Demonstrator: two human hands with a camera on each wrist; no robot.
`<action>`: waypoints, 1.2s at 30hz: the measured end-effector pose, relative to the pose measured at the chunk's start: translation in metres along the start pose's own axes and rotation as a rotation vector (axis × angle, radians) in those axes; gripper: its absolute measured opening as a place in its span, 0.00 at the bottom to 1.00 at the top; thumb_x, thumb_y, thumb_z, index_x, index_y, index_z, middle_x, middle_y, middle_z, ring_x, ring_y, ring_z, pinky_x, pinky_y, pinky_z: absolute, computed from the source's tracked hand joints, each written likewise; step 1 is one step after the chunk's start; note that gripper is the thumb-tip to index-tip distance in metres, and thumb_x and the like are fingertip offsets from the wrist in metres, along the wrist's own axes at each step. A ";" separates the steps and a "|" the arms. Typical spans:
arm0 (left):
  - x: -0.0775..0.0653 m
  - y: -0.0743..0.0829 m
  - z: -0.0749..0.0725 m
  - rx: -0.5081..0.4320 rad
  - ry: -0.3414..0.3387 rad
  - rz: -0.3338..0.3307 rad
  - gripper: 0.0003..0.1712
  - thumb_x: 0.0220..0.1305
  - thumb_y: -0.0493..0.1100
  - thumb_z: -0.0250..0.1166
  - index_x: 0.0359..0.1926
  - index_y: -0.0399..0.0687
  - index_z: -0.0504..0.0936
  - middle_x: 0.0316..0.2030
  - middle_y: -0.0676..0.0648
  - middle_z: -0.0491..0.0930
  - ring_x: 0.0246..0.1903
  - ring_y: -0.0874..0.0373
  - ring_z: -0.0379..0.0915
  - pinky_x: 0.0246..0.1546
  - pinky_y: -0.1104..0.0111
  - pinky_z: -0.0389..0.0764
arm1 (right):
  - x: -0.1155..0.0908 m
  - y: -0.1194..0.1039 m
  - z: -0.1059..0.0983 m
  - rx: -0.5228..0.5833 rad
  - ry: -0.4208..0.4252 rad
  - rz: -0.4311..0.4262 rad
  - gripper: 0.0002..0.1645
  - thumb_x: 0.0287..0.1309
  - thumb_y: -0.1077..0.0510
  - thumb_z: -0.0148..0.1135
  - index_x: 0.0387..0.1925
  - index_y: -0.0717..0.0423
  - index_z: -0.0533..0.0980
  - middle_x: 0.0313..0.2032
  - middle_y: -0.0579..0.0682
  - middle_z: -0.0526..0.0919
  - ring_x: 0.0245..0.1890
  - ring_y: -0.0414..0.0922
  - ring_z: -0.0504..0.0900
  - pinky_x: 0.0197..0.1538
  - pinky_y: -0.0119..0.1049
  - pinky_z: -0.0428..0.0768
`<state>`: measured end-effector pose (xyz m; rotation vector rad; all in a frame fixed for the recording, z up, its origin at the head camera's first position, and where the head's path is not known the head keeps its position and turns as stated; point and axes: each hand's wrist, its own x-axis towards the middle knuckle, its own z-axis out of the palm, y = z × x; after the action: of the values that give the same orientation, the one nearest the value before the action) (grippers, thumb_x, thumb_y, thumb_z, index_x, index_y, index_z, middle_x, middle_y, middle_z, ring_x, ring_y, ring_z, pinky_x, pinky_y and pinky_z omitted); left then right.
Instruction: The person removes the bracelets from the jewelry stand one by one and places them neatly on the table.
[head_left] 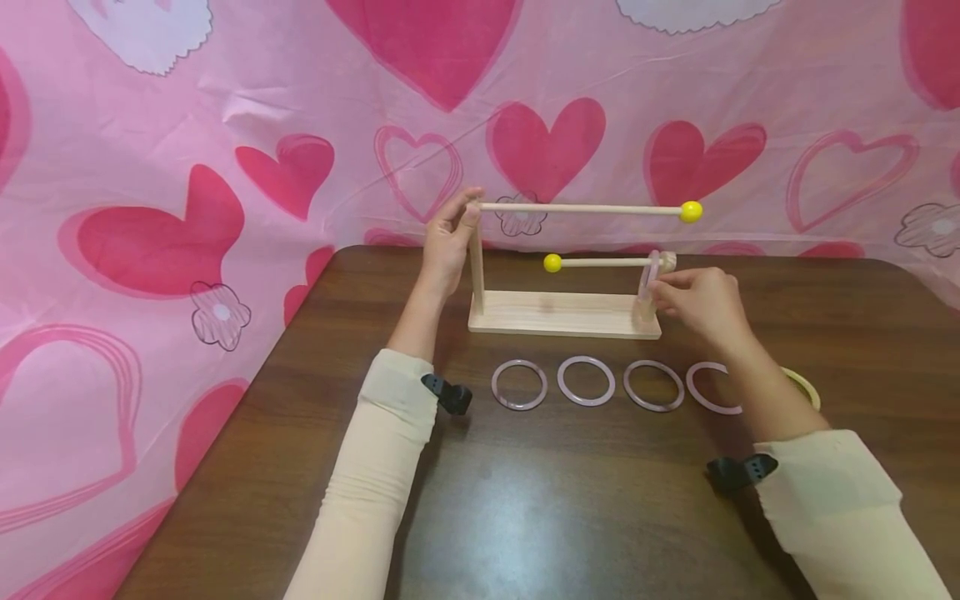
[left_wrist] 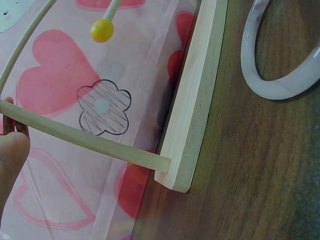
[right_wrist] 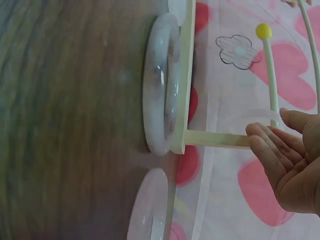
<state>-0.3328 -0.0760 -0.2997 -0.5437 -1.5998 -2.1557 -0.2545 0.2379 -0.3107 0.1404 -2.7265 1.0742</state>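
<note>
A pale wooden bangle stand [head_left: 566,314] has a tall left post, a short right post and two horizontal rods ending in yellow balls. My left hand [head_left: 447,242] grips the top of the tall post, where the upper rod [head_left: 581,208] joins it. Around the lower rod [head_left: 603,262], at its right end by the short post, hangs a pale lilac bangle [head_left: 649,275]. My right hand [head_left: 708,307] pinches this bangle between thumb and fingers. In the right wrist view the bangle shows faintly beyond the fingertips of the right hand [right_wrist: 295,160].
Several bangles lie in a row before the stand, among them a lilac one [head_left: 561,382] and a yellow one [head_left: 808,388] partly behind my right forearm. A pink heart-patterned cloth [head_left: 300,100] hangs behind the brown table [head_left: 525,500].
</note>
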 end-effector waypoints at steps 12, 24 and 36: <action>-0.001 0.001 0.001 -0.004 0.005 0.006 0.15 0.64 0.29 0.54 0.51 0.28 0.71 0.39 0.56 0.78 0.40 0.64 0.71 0.47 0.71 0.70 | 0.004 -0.004 0.008 -0.086 0.095 0.029 0.18 0.54 0.55 0.60 0.41 0.65 0.81 0.23 0.56 0.83 0.20 0.43 0.82 0.20 0.29 0.69; -0.001 0.000 0.000 0.005 0.011 0.000 0.16 0.63 0.29 0.55 0.52 0.27 0.70 0.45 0.40 0.78 0.40 0.63 0.71 0.46 0.71 0.70 | 0.000 -0.006 0.010 -0.048 0.100 0.030 0.16 0.55 0.58 0.58 0.40 0.67 0.80 0.27 0.60 0.83 0.22 0.46 0.83 0.18 0.26 0.70; 0.000 0.000 0.000 0.014 0.012 -0.002 0.16 0.63 0.30 0.55 0.51 0.28 0.71 0.41 0.53 0.79 0.41 0.64 0.71 0.47 0.70 0.70 | 0.000 -0.008 0.015 -0.025 0.135 0.015 0.14 0.57 0.60 0.58 0.40 0.67 0.80 0.29 0.59 0.83 0.25 0.49 0.84 0.20 0.21 0.69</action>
<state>-0.3326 -0.0758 -0.2992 -0.5243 -1.6078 -2.1439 -0.2555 0.2214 -0.3162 0.0422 -2.6231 1.0135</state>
